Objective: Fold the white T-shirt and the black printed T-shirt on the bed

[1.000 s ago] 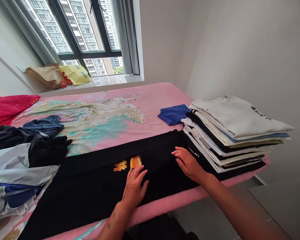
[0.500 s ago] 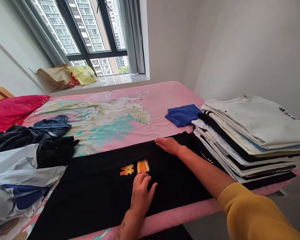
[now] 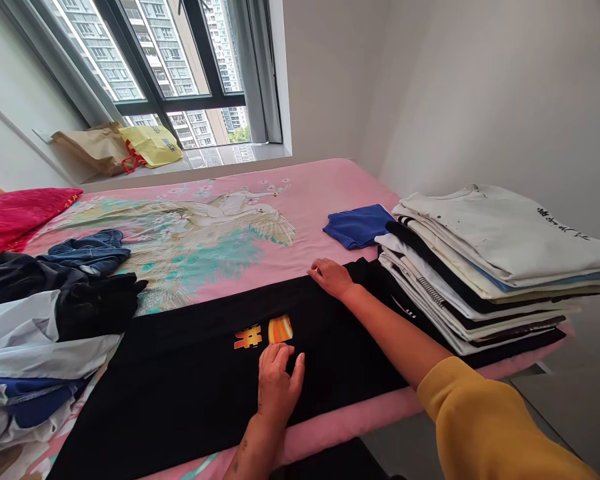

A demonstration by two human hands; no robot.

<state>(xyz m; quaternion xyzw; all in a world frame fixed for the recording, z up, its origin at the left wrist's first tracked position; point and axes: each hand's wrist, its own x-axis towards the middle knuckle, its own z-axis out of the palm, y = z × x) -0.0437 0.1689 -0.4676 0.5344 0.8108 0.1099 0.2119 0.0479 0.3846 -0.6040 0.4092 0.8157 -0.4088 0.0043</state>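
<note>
A long folded black garment (image 3: 180, 387), which looks like a T-shirt with an orange-and-yellow print (image 3: 280, 329), lies spread along the near side of the bed. Just below the print, my left hand (image 3: 279, 380) rests on the cloth, fingers slightly bent and thumb apart. My right hand (image 3: 333, 277) lies over the garment's far edge, its fingers a little curled and its thumb hidden. No cloth is visibly lifted by either hand. The garment's right end runs up to a tall stack of folded shirts (image 3: 500, 247).
Behind the stack is a folded blue cloth (image 3: 357, 225). Loose clothes (image 3: 45, 333) are heaped at the left, near a red pillow (image 3: 25, 217). The pink bedsheet (image 3: 325, 193) has a bird pattern. Paper and yellow bags (image 3: 153, 145) sit on the windowsill.
My view has shifted slightly, so the scene sits further left. The fingers of my right hand, flatter before, are now more bent at the garment's far edge. My left hand stays below the print.
</note>
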